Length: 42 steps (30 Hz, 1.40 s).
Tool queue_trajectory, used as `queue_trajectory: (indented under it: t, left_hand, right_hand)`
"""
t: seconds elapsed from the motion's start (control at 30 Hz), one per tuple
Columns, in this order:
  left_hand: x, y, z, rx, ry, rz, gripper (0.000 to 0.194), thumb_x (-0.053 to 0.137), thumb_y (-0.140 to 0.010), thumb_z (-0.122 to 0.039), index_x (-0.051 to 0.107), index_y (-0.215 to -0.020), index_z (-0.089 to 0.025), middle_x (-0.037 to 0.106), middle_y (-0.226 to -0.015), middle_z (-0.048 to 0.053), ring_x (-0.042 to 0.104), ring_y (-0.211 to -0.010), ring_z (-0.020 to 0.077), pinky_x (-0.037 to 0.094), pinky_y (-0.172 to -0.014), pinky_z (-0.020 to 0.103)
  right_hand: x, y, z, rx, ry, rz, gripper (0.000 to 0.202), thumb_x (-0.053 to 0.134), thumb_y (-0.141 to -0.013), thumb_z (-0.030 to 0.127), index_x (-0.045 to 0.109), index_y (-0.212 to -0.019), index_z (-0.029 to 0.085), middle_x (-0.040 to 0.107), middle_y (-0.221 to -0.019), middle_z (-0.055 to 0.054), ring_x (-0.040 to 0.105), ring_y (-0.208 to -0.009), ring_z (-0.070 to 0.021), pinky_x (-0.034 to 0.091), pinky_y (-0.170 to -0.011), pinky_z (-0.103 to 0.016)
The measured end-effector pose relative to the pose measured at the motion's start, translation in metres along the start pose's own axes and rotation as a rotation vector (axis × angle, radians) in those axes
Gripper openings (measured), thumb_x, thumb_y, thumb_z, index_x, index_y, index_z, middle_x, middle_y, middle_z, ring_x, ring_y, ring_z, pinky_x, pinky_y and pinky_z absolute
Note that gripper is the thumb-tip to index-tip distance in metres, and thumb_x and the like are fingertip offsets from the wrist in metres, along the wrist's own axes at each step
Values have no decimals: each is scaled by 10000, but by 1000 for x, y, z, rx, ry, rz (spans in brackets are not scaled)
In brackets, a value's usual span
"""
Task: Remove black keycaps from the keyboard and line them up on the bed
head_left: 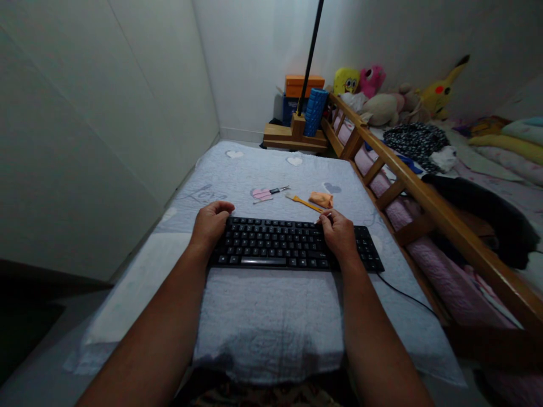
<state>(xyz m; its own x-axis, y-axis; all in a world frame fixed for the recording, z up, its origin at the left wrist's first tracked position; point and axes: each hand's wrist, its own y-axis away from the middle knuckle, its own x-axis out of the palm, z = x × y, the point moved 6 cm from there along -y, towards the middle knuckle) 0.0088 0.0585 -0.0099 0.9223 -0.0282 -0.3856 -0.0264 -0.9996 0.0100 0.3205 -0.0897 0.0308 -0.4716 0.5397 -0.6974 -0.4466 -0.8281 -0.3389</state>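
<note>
A black keyboard (271, 243) lies flat on the light blue bedspread in front of me. My left hand (212, 225) is closed on its left end, thumb toward the top edge. Over the right part of the keys, my right hand (338, 230) pinches a thin pale stick that looks like a cotton swab (323, 216). Beyond the keyboard lie a yellow-handled brush (302, 202), a crumpled orange cloth (321, 199) and another cotton swab (263, 200). A small tool with a black grip and metal tip (278, 190) rests beside them.
The keyboard's cable (407, 294) runs off to the right. A wooden bed rail (394, 164) borders that side, with clothes and plush toys (384, 107) behind it. At the far end stand a blue foam roller (316, 112), boxes (304, 86) and a black pole (311, 51).
</note>
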Motion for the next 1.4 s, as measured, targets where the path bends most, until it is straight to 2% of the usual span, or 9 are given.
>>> queue_trajectory:
  t: [0.63, 1.4]
  left_hand:
    - [-1, 3, -2, -10, -5, 3, 311, 514, -601, -177, 707, -845, -186, 726, -886, 36, 653, -875, 219, 488, -877, 327]
    - [0, 1, 0, -3, -9, 6, 324, 517, -596, -181, 716, -852, -188, 730, -895, 40, 660, -897, 222, 489, -905, 334]
  right_hand:
    - [-1, 0, -2, 17, 6, 23, 211, 467, -834, 301, 603, -699, 212, 681, -710, -57, 622, -710, -212, 412, -711, -309]
    - [-4, -1, -4, 7, 18, -8, 217, 466, -845, 308, 629, -740, 211, 699, -753, -66, 631, -760, -226, 431, -754, -325]
